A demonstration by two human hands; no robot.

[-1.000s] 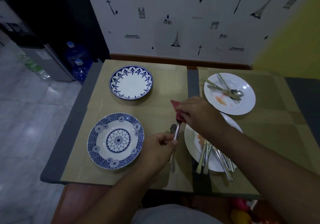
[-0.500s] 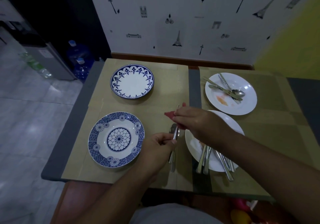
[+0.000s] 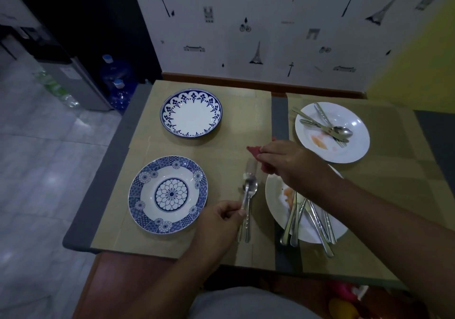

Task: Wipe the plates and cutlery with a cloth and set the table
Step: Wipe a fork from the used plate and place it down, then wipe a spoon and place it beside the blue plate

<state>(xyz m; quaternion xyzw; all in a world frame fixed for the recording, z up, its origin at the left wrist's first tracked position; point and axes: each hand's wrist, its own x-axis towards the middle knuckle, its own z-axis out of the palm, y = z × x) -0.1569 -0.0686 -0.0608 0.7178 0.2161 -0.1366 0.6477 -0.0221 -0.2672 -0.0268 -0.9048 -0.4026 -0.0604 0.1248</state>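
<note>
Your left hand (image 3: 221, 217) pinches a utensil (image 3: 251, 168) by the handle, tip blurred, above the mat (image 3: 229, 146) between the blue plate (image 3: 138, 190) and white plate (image 3: 275, 203). A spoon (image 3: 252, 187) lies beneath. Your right hand (image 3: 288, 163) clutches the cloth (image 3: 254, 151) just beside the tip.

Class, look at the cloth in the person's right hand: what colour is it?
Red. The cloth shows in the head view, bunched in the right hand above the cutlery.

L grip (image 3: 222, 220), R grip (image 3: 286, 162) bare; grey garment (image 3: 246, 304) at btm.
</note>
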